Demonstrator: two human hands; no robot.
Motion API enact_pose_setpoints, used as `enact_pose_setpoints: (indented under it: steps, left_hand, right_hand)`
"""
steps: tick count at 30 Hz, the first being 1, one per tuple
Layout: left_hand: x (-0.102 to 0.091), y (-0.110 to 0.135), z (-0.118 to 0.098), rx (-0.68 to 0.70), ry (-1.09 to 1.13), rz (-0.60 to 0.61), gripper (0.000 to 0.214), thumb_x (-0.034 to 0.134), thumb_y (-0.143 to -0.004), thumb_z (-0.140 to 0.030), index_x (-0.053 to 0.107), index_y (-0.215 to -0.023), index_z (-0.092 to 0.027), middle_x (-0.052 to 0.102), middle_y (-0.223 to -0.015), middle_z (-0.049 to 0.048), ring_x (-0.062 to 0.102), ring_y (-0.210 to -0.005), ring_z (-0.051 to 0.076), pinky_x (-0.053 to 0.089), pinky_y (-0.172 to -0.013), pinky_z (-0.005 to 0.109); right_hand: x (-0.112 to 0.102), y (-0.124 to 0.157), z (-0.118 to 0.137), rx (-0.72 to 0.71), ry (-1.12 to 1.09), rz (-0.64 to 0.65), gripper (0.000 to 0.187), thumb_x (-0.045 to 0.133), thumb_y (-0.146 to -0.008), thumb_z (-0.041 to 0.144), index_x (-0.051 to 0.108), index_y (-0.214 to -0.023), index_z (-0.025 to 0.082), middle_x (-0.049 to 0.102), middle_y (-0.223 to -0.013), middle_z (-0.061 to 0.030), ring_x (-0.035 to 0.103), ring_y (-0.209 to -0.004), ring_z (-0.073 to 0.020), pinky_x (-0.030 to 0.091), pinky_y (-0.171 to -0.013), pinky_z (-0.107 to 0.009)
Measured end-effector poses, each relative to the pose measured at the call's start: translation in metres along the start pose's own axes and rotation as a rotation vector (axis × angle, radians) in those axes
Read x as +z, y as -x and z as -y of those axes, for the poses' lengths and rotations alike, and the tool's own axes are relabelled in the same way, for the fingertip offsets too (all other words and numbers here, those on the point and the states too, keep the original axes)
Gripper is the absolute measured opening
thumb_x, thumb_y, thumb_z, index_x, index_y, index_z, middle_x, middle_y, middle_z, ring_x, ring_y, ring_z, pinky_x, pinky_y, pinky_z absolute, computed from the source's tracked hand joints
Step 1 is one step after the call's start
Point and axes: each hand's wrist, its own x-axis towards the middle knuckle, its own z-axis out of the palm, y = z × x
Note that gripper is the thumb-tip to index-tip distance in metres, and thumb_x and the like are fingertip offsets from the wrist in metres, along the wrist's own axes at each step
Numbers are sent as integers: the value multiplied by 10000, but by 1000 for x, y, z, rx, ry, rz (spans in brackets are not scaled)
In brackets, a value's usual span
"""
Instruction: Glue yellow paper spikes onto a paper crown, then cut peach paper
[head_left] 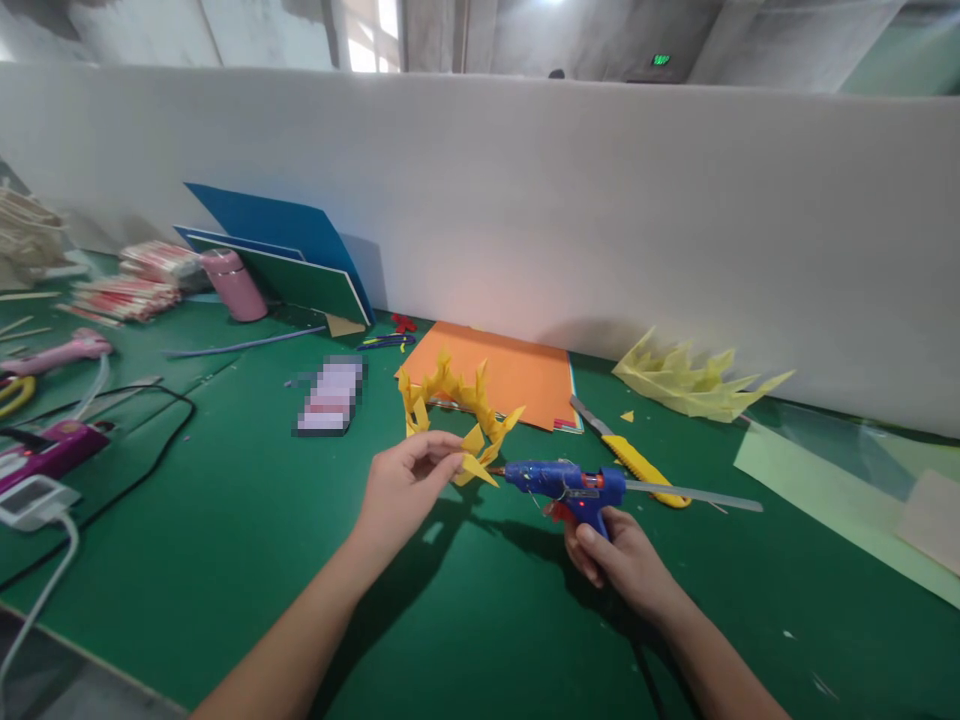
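Note:
My left hand point(411, 485) pinches the near end of a yellow folded-paper ring point(487, 405) with pointed tips, like a crown, held above the green table. In my right hand point(619, 560) is a blue hot glue gun point(559, 482), gripped by its handle. Its nozzle points left and meets or nearly meets the paper by my left fingertips; I cannot tell if they touch. A clear glue stick point(697, 494) sticks out of the gun's back. Just behind the gun lies a yellow utility knife point(641, 465).
Orange paper sheets point(495, 370) lie behind the ring. A pale yellow spiky paper piece point(690, 380) rests against the white partition point(600, 220). A phone point(330, 397), a pink bottle point(234, 286) and leaning boards point(292, 270) stand left. A purple power strip point(52, 455) trails cords.

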Motion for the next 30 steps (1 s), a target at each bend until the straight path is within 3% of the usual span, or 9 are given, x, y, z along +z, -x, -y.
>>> enact_pose_setpoints:
  steps: [7, 18, 30]
  left_hand:
    - [0, 1, 2, 9, -33, 17, 83, 638, -672, -257, 628, -701, -179, 665, -659, 4, 614, -601, 121, 510, -589, 245]
    - [1, 1, -4, -30, -49, 49, 92, 634, -664, -263, 628, -697, -178, 643, -638, -7, 592, -587, 111, 486, -581, 229]
    - [1, 0, -4, -40, -39, 31, 97, 644, -650, -265, 637, -692, -178, 624, -601, -10, 570, -560, 112, 470, -536, 223]
  right_hand:
    - [2, 5, 5, -29, -6, -49, 541, 574, -658, 710, 533, -721, 174, 409, -410, 67, 315, -348, -64, 255, -380, -214]
    - [1, 4, 3, 63, 109, -48, 564, 585, -644, 674, 603, -826, 140, 424, -423, 64, 358, -366, -78, 292, -392, -219]
    - [2, 4, 12, 71, 167, -70, 442, 622, -629, 611, 568, -707, 179, 431, -408, 63, 359, -369, -79, 306, -385, -219]
